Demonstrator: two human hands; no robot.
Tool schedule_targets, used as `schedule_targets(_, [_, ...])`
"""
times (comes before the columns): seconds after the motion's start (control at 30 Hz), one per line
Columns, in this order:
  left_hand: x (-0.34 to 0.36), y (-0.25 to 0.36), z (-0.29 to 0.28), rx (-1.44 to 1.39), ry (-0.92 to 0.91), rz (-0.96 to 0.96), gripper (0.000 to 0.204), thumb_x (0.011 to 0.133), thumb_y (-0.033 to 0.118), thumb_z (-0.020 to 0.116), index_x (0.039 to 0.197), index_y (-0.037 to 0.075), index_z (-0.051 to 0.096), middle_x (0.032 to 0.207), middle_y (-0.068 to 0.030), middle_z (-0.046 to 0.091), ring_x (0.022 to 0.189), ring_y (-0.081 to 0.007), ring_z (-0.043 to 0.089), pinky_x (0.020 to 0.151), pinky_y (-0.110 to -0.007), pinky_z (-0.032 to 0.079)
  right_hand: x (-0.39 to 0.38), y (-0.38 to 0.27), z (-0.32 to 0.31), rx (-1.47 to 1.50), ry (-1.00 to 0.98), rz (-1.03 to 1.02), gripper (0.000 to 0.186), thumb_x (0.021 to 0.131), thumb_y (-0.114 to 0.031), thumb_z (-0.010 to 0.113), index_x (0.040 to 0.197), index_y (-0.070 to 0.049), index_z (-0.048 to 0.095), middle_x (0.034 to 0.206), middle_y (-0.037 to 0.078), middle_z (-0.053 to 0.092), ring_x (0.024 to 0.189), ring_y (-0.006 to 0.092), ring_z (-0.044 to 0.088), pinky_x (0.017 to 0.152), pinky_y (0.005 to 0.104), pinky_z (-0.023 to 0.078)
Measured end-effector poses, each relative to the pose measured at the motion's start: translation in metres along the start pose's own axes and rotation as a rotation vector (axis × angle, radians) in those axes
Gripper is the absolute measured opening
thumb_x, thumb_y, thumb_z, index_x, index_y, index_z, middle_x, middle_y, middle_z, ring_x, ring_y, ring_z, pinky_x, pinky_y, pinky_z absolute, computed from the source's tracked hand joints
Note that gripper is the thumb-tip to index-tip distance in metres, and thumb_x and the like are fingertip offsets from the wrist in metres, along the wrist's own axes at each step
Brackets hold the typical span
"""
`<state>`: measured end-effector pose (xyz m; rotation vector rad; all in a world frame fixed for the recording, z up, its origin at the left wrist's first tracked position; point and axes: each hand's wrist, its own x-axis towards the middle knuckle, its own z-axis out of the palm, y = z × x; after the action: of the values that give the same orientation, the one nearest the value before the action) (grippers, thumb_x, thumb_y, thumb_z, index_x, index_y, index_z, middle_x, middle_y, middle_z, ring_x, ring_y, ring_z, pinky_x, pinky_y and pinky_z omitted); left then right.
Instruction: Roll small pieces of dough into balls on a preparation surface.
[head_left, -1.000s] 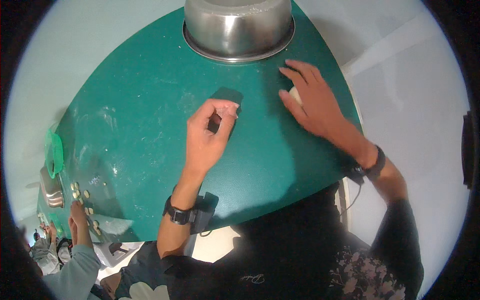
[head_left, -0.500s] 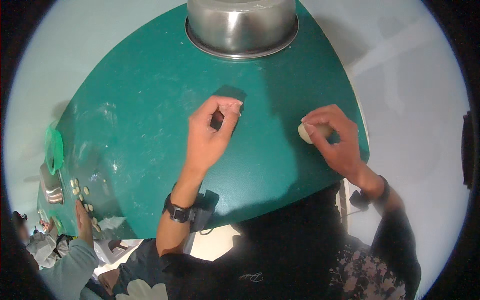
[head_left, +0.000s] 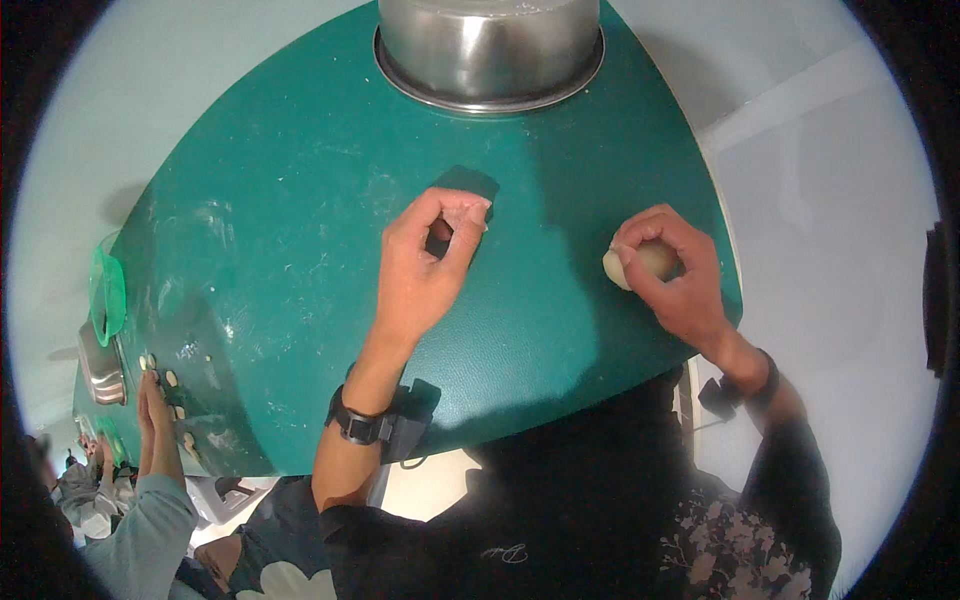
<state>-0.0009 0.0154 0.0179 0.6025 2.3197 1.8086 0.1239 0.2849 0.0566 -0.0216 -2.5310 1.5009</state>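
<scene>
My left hand (head_left: 430, 255) is closed near the middle of the green table (head_left: 280, 160), thumb and index pressed together with white residue on their tips; whether they hold something small is hidden. To the right, my right hand (head_left: 680, 265) curls round a pale, smooth lump of dough (head_left: 620, 273) near the table's right edge, thumb and index on top of it. Beyond both hands stands a large round stainless steel pot (head_left: 488, 55).
At the far left are a green plastic basket (head_left: 108, 290), a steel container (head_left: 100, 370) and several small dough pieces (head_left: 172, 378). A co-worker's hands (head_left: 160, 430) are among the pieces, with other people behind. A grey stool (head_left: 220, 500) stands below.
My right hand has come down and rightward and closed round the dough lump. My left hand has shifted slightly up. The co-worker's hands have moved up along the dough pieces.
</scene>
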Motion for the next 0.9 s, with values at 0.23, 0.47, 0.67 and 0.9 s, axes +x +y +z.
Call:
schedule_targets(0.23, [0.000,-0.002,0.000,-0.005,0.002,0.009,0.012,0.106,0.014,0.074,0.111,0.004,0.078,0.089,-0.0023,0.077,0.075,-0.0068,0.063,0.069,-0.025,0.049,0.003,0.001,0.004,-0.028,0.010,0.023,0.010,0.095,-0.007,0.079,0.099,-0.002,0.072,0.101,0.010,0.075,0.096,0.0218,0.071,0.087,0.0355,0.056])
schedule_targets(0.47, [0.000,0.001,-0.002,0.013,-0.043,-0.037,0.015,0.109,0.017,0.072,0.114,0.003,0.076,0.092,0.0013,0.072,0.083,-0.0050,0.062,0.075,-0.024,0.048,0.010,0.004,0.001,-0.045,-0.020,0.000,0.012,0.096,-0.009,0.080,0.101,-0.002,0.072,0.101,0.009,0.075,0.096,0.0211,0.072,0.087,0.0351,0.056])
schedule_targets(0.67, [0.000,0.002,-0.001,0.025,-0.030,-0.016,0.014,0.109,0.017,0.073,0.113,0.004,0.077,0.091,0.0017,0.072,0.082,-0.0045,0.062,0.073,-0.023,0.048,0.026,0.008,0.008,0.039,0.026,0.041,0.011,0.095,-0.007,0.080,0.103,-0.003,0.073,0.102,0.006,0.076,0.096,0.0158,0.073,0.088,0.0327,0.058])
schedule_targets(0.9, [-0.001,0.003,-0.001,-0.003,-0.017,-0.031,0.012,0.105,0.012,0.073,0.111,0.002,0.077,0.092,-0.0032,0.078,0.076,-0.0076,0.063,0.071,-0.026,0.051,0.042,0.020,0.010,0.057,0.047,0.048,0.014,0.095,-0.005,0.079,0.107,-0.001,0.074,0.103,0.006,0.078,0.096,0.0137,0.075,0.089,0.0325,0.061])
